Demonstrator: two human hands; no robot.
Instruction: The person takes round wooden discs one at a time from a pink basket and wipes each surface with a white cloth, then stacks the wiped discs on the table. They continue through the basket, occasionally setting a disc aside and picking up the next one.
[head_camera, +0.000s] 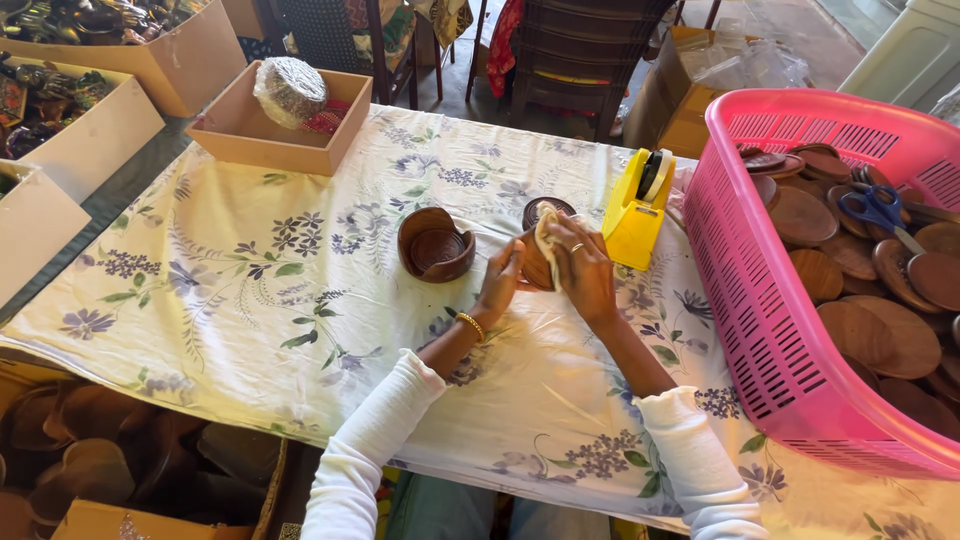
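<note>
Head view shows your left hand (497, 285) gripping a round wooden coaster (536, 262) on edge above the tabletop (250, 300); your right hand (583, 272), at its 3 o'clock, presses a cream cloth (547, 238) against it.

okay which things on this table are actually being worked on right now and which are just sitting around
In hand:
left hand steadying a round wooden piece
right hand pressing a pale cloth on it

Lying about:
wooden holder
yellow tape dispenser
pink basket of wooden discs, with blue scissors
cardboard tray
</note>
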